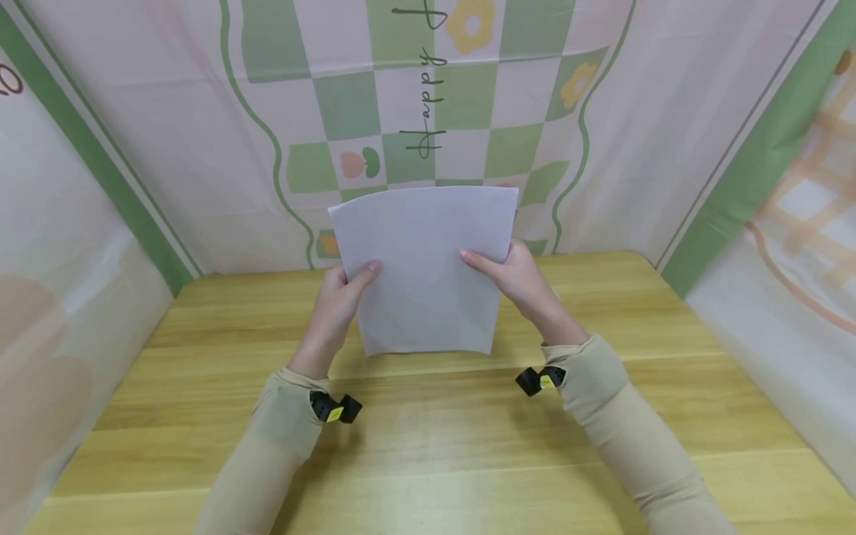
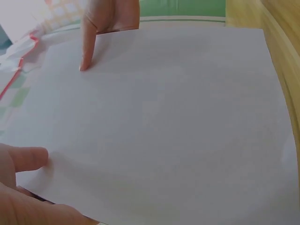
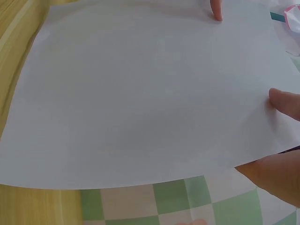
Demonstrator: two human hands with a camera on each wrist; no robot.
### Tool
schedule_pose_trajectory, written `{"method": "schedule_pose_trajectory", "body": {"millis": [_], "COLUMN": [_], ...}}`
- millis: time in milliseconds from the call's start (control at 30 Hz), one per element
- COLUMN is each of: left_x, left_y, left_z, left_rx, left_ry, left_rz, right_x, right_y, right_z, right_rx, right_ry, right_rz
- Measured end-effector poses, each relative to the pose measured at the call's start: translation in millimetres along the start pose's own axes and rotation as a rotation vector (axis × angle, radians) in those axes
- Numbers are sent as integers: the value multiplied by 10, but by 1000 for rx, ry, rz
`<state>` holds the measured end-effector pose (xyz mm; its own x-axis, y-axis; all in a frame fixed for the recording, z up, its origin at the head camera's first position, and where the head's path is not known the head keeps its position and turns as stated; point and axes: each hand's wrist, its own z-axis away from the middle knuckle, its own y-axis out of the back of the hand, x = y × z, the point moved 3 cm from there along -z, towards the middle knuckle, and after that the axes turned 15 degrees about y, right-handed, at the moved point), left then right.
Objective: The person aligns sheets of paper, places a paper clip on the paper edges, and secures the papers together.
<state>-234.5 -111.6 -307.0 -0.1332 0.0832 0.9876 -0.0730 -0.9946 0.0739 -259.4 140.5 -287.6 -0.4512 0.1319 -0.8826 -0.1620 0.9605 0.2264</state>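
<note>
A blank white sheet of paper (image 1: pixel 424 297) is held up, tilted, above the table, its lower edge towards the person. My left hand (image 1: pixel 336 308) grips its left side, thumb on the near face and fingers behind. My right hand (image 1: pixel 528 286) holds the right side the same way. In the left wrist view the paper (image 2: pixel 164 122) fills most of the picture, with the left thumb at lower left and the right hand (image 2: pixel 110 18) at the far edge. The right wrist view shows the paper (image 3: pixel 140 103) and the right thumb (image 3: pixel 285 102) pressing it. The fingers behind are mostly hidden.
Below is a wood-grain table (image 1: pixel 428 446). A cloth backdrop (image 1: pixel 468 96) with green and white checks, flowers and lettering hangs behind it, and printed cloth walls (image 1: pixel 87 245) flank both sides. Small black cameras (image 1: pixel 334 407) are strapped at both wrists over beige sleeves.
</note>
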Motion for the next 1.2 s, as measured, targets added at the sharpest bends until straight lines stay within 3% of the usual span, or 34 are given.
{"method": "schedule_pose_trajectory", "body": {"millis": [433, 633, 933, 1200], "left_x": [112, 186, 295, 333], "left_y": [-1, 17, 48, 76], "left_z": [63, 78, 93, 100], "left_rx": [-12, 12, 35, 79], "left_ry": [-37, -49, -113, -131], "left_rz": [22, 29, 69, 99], "right_x": [-61, -126, -211, -282], "right_y": [36, 55, 96, 81], "right_z": [-21, -42, -63, -49], "right_rx": [59, 80, 172, 222], "right_ry": [-17, -4, 78, 163], "right_rz": [-4, 17, 6, -1]}}
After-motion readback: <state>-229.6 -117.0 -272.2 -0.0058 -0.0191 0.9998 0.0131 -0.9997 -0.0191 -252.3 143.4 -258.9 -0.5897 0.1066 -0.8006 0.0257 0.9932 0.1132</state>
